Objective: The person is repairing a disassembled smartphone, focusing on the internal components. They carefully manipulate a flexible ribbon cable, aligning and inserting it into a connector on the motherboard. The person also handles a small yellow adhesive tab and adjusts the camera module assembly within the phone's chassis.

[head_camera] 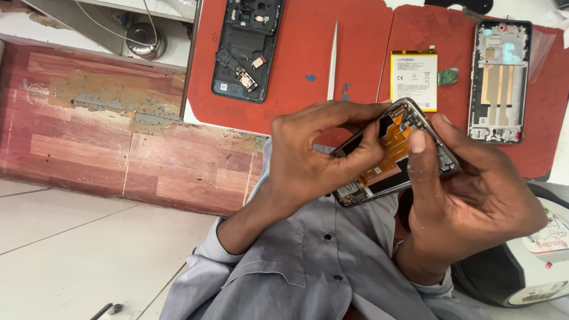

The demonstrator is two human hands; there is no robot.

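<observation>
A worn wooden counter point(89, 136) stands over a pale tiled floor point(65, 255), and two red mats point(296, 59) lie on the white bench beyond it. The person's grey shirt point(302, 266) fills the lower middle. The right hand point(474, 201) cradles an opened phone point(394, 157) from the side and below, thumb laid across its upper face; the phone is held tilted in the air in front of the mats, above the lap. The left hand point(314, 154) is pinched, fingertips pressed together on the orange flex inside the phone. On the left mat lies a dark back cover point(246, 47), with tweezers point(332, 59) just beside it. On the right mat lie a bare frame point(499, 80) and a yellow battery point(414, 80).
</observation>
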